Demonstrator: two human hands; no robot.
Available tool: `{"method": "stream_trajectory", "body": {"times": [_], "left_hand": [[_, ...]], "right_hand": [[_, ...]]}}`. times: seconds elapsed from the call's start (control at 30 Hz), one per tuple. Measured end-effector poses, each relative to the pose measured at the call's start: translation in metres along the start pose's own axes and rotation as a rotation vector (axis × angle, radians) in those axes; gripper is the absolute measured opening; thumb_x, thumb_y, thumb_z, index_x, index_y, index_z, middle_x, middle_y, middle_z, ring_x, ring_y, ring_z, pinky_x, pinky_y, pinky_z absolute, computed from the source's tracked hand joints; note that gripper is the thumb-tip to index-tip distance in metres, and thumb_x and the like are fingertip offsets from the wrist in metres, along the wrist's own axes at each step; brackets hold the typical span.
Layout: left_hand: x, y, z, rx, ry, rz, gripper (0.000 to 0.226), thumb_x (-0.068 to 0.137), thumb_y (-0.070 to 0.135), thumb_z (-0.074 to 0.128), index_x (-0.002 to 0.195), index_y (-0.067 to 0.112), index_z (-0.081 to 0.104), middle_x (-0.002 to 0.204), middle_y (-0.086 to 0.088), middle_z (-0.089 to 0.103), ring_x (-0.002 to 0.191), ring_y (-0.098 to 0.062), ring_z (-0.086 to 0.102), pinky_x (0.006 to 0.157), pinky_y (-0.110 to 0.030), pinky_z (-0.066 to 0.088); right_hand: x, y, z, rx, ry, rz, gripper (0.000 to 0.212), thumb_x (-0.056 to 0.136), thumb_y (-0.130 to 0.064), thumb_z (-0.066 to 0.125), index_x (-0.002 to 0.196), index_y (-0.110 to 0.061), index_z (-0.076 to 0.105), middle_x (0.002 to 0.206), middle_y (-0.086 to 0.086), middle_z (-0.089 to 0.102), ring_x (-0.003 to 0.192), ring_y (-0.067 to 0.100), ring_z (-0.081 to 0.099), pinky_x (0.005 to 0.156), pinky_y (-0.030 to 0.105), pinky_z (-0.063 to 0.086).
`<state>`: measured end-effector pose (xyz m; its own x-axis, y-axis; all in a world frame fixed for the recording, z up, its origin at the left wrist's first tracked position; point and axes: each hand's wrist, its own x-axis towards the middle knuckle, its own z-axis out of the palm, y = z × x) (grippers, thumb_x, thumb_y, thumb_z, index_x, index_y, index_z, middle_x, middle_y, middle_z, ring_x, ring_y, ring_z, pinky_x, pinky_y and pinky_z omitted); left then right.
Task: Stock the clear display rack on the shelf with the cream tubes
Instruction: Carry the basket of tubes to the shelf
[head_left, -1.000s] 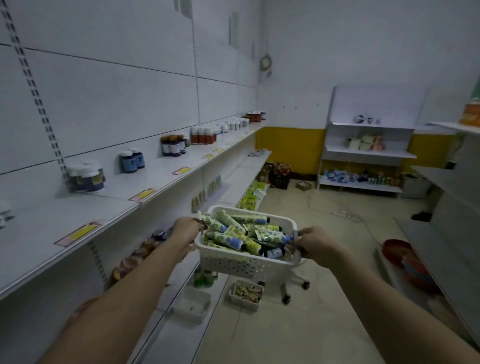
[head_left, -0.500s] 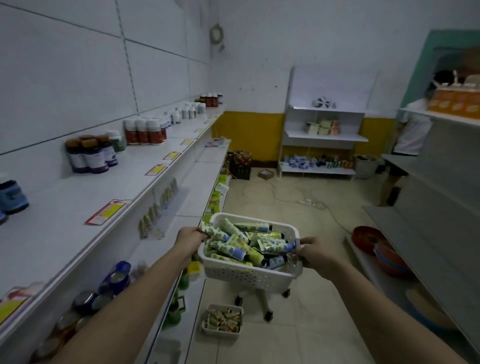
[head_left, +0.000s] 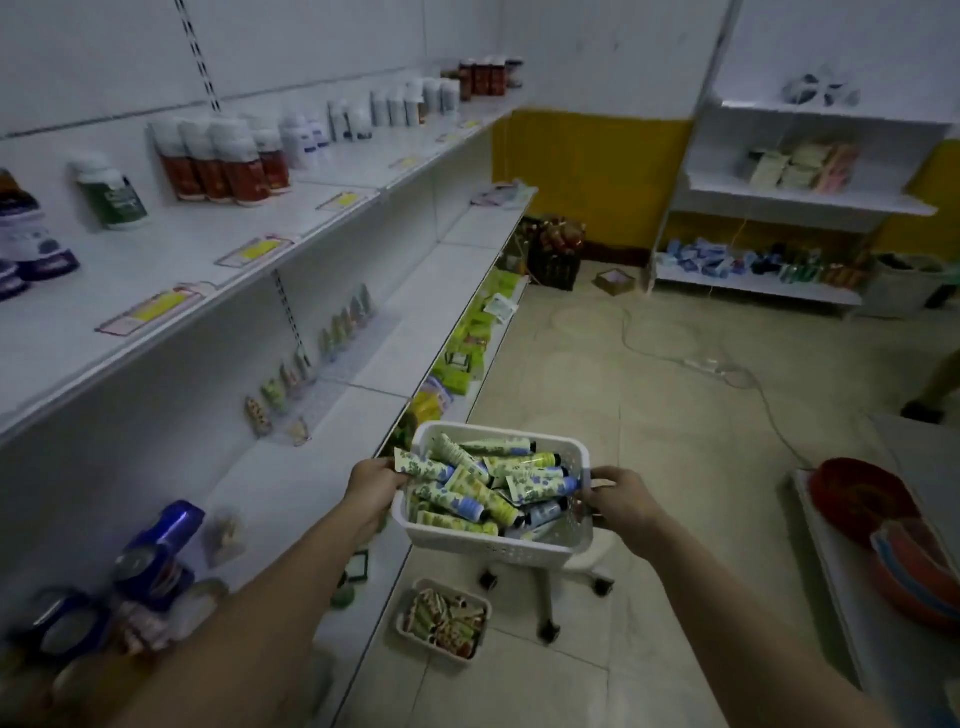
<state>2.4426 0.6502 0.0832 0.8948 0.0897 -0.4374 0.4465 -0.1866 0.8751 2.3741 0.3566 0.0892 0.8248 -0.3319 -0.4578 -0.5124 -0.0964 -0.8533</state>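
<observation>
A person carries a white perforated basket (head_left: 498, 545) at mid-frame, above the floor and just right of the middle shelf (head_left: 415, 322) edge. The left hand (head_left: 371, 491) grips the basket's left rim with curled fingers; the right hand (head_left: 621, 501) grips the right rim the same way. The cream tubes (head_left: 483, 486) lie heaped loosely inside the basket, green, cream and blue, pointing every way. The clear display rack (head_left: 337, 364) stands on the middle shelf to the left and farther off, against the back panel, with a few small tubes upright in its far slots. Bottles with white caps (head_left: 218, 156) line the upper shelf. On the floor below the basket sits a smaller white basket (head_left: 444, 618) of packets, beside a white wheeled stool base (head_left: 550, 587).
</observation>
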Motion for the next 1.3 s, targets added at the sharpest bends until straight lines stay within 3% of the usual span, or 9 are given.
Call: {"method": "stream_trajectory", "body": {"times": [0.1,0.2,0.27,0.5,0.67,0.77,0.97,1.13,1.3], "left_hand": [[0.022,-0.013,0.034,-0.031,0.098,-0.096,0.026,0.082,-0.012,0.056,0.098,0.004,0.07,0.09,-0.015,0.07,0.083,-0.032,0.066,0.078,-0.041,0.055],[0.048,-0.027,0.052,-0.085,0.156,-0.183,0.026,0.081,-0.007,0.058,0.091,0.011,0.072,0.09,-0.013,0.072,0.087,-0.033,0.068,0.084,-0.049,0.056],[0.064,-0.039,0.058,-0.116,0.199,-0.214,0.025,0.08,-0.005,0.063,0.093,0.014,0.073,0.091,-0.013,0.074,0.087,-0.034,0.07,0.081,-0.054,0.057],[0.114,-0.075,0.06,-0.273,0.265,-0.334,0.023,0.083,-0.004,0.065,0.1,0.01,0.071,0.101,-0.014,0.072,0.092,-0.031,0.069,0.079,-0.046,0.058],[0.127,-0.072,0.047,-0.382,0.286,-0.398,0.025,0.089,-0.003,0.062,0.114,-0.002,0.065,0.1,-0.017,0.069,0.078,-0.022,0.066,0.049,-0.023,0.054],[0.136,-0.06,0.041,-0.432,0.33,-0.357,0.018,0.091,0.0,0.062,0.108,0.003,0.064,0.087,-0.006,0.067,0.072,-0.015,0.063,0.046,-0.017,0.05],[0.159,-0.076,0.06,-0.498,0.431,-0.466,0.013,0.088,0.0,0.066,0.098,0.007,0.065,0.091,-0.013,0.067,0.075,-0.022,0.062,0.061,-0.026,0.049],[0.192,-0.093,0.097,-0.575,0.536,-0.577,0.009,0.088,-0.004,0.064,0.097,-0.003,0.065,0.094,-0.02,0.066,0.073,-0.023,0.063,0.061,-0.029,0.052],[0.257,-0.127,0.143,-0.672,0.697,-0.603,0.015,0.088,-0.002,0.064,0.088,0.012,0.068,0.085,-0.008,0.07,0.076,-0.021,0.067,0.057,-0.025,0.054]], "right_hand": [[0.058,-0.005,-0.012,-0.068,-0.093,0.042,0.034,0.084,0.016,0.055,0.114,0.0,0.053,0.1,0.03,0.065,0.079,0.032,0.062,0.073,0.048,0.058],[0.111,-0.02,-0.014,-0.172,-0.185,0.058,0.03,0.086,0.013,0.055,0.113,0.0,0.051,0.094,0.027,0.063,0.077,0.031,0.06,0.078,0.053,0.055],[0.143,-0.031,-0.008,-0.239,-0.233,0.059,0.028,0.088,0.009,0.056,0.114,0.0,0.05,0.091,0.025,0.063,0.072,0.03,0.06,0.073,0.049,0.056],[0.242,-0.05,0.06,-0.444,-0.404,0.124,0.036,0.087,0.0,0.062,0.12,-0.001,0.047,0.089,0.022,0.061,0.062,0.026,0.056,0.068,0.043,0.054],[0.275,-0.078,0.099,-0.581,-0.492,0.096,0.033,0.088,-0.006,0.065,0.114,-0.004,0.044,0.085,0.023,0.06,0.06,0.027,0.055,0.069,0.043,0.053],[0.296,-0.098,0.119,-0.66,-0.55,0.075,0.03,0.089,-0.007,0.064,0.111,-0.004,0.044,0.087,0.022,0.059,0.057,0.026,0.054,0.063,0.039,0.05],[0.359,-0.105,0.16,-0.83,-0.654,-0.029,0.008,0.091,0.0,0.055,0.095,-0.006,0.052,0.087,0.024,0.058,0.063,0.03,0.054,0.056,0.034,0.046],[0.433,-0.097,0.195,-0.995,-0.794,-0.067,0.016,0.086,0.004,0.061,0.093,-0.009,0.054,0.086,0.026,0.062,0.067,0.034,0.059,0.054,0.033,0.047],[0.538,-0.042,0.254,-1.068,-0.946,-0.116,0.018,0.088,0.006,0.058,0.1,-0.005,0.051,0.076,0.02,0.058,0.06,0.03,0.055,0.06,0.038,0.044]]}}
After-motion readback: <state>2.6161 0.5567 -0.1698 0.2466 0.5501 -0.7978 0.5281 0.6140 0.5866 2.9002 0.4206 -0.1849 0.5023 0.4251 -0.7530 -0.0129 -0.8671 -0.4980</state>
